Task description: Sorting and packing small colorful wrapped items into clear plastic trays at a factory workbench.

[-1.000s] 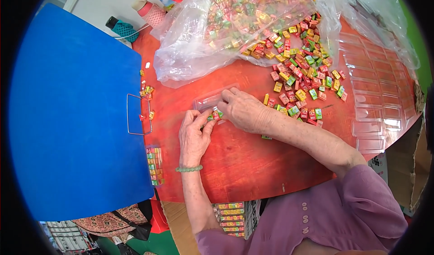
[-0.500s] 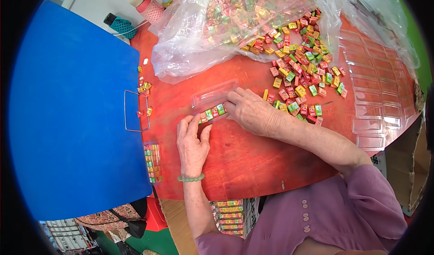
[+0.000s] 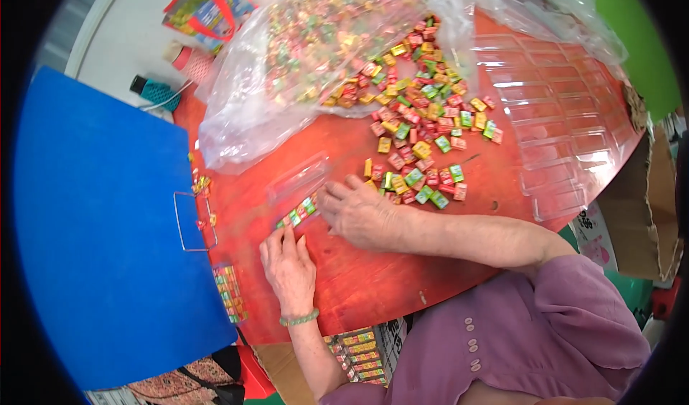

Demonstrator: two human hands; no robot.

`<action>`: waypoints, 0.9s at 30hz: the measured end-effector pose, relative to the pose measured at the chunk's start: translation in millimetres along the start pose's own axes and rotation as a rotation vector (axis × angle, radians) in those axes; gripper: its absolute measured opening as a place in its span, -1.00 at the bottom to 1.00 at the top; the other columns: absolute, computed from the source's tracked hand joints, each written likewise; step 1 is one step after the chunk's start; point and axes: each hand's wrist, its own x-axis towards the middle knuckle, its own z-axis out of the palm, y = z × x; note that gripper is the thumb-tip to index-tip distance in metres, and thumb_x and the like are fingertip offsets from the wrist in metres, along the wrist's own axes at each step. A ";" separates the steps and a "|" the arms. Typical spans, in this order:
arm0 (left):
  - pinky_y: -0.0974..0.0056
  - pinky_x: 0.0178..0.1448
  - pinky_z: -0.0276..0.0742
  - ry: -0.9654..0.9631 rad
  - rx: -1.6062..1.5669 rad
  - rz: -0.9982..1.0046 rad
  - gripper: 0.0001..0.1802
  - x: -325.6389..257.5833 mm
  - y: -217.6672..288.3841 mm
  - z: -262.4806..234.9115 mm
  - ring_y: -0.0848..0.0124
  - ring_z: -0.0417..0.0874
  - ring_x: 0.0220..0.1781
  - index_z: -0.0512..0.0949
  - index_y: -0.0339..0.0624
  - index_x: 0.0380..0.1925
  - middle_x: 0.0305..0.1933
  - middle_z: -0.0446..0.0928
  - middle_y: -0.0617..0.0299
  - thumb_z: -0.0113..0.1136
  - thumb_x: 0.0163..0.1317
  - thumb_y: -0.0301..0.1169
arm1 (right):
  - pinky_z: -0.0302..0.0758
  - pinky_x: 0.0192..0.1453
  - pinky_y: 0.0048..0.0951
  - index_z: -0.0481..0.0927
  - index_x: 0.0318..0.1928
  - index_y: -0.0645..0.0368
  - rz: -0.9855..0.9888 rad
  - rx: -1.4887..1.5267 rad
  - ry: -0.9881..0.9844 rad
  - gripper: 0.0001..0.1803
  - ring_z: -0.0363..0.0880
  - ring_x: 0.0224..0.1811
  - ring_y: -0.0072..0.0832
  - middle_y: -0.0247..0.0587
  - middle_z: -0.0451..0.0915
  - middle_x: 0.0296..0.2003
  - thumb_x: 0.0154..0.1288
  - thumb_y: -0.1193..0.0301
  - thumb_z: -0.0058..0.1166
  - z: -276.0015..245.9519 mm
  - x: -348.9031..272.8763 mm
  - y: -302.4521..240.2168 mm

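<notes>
A row of small boxed-looking wrapped candies point(image 3: 300, 212), green, red and yellow, stands side by side in the near part of a clear plastic case point(image 3: 305, 176). My left hand point(image 3: 289, 265), with a green bead bracelet at the wrist, has its fingertips on the row's left end, the thumb a little apart. At the other end is my right hand point(image 3: 362, 216), its fingers curled over the candies and hiding that end. Right of the case, a loose pile of the same candies point(image 3: 423, 128) spreads over the red table point(image 3: 373, 283).
A big clear bag of candies point(image 3: 237, 128) lies at the back. Clear plastic trays point(image 3: 535, 132) cover the right side. On the left are a blue board point(image 3: 115, 225), a wire handle point(image 3: 185, 222) and a filled candy pack point(image 3: 228, 294). Two bottles point(image 3: 154, 92) stand behind.
The view has shifted, so the table contents sit further left and lower. Both hands stay at the ends of the candy row; the right hand's fingers have spread slightly.
</notes>
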 end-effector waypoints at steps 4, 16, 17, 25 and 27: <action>0.02 0.15 0.56 -0.001 0.030 -0.027 -0.63 -22.1 11.1 -8.4 0.04 0.58 0.01 0.68 -0.40 0.03 -0.02 0.59 -0.01 0.39 0.22 -0.51 | 0.35 0.44 0.04 0.58 0.23 0.34 -0.034 -0.044 0.097 -0.45 0.41 0.42 -0.17 -0.03 0.52 0.31 0.37 0.20 0.12 -9.4 -28.7 -11.1; -0.06 0.13 0.55 -0.080 0.171 -0.214 -0.61 -80.0 39.1 -50.9 -0.06 0.58 0.02 0.67 -0.45 0.02 0.02 0.60 -0.08 0.39 0.25 -0.41 | 0.32 0.46 -0.09 0.57 0.21 0.24 0.191 0.182 0.129 -0.61 0.39 0.47 -0.14 -0.07 0.51 0.36 0.45 0.39 0.03 -39.7 -128.2 48.7; -0.07 0.12 0.55 -0.078 0.173 -0.208 -0.61 -79.3 44.5 -54.3 -0.06 0.59 0.02 0.66 -0.44 0.02 0.04 0.60 -0.09 0.39 0.27 -0.40 | 0.32 0.46 -0.09 0.57 0.21 0.24 0.195 0.184 0.129 -0.61 0.39 0.47 -0.14 -0.07 0.51 0.36 0.45 0.39 0.03 -40.4 -133.2 47.6; -0.06 0.22 0.57 -0.131 -0.270 0.050 -0.60 -23.6 112.1 -30.2 -0.09 0.60 0.16 0.60 -0.39 0.12 0.17 0.56 -0.14 0.34 0.32 -0.44 | 0.44 0.35 -0.10 0.64 0.12 0.19 0.141 0.641 0.038 -0.69 0.58 0.26 -0.21 -0.16 0.61 0.20 0.39 0.45 0.17 -59.3 -153.8 51.2; -0.05 0.24 0.58 -0.148 -0.277 0.079 -0.58 -13.8 121.9 -17.9 -0.08 0.60 0.17 0.57 -0.37 0.16 0.24 0.52 -0.14 0.31 0.33 -0.46 | 0.47 0.32 -0.12 0.65 0.09 0.20 0.171 0.598 0.103 -0.69 0.61 0.21 -0.22 -0.17 0.64 0.14 0.35 0.49 0.19 -59.7 -157.4 52.9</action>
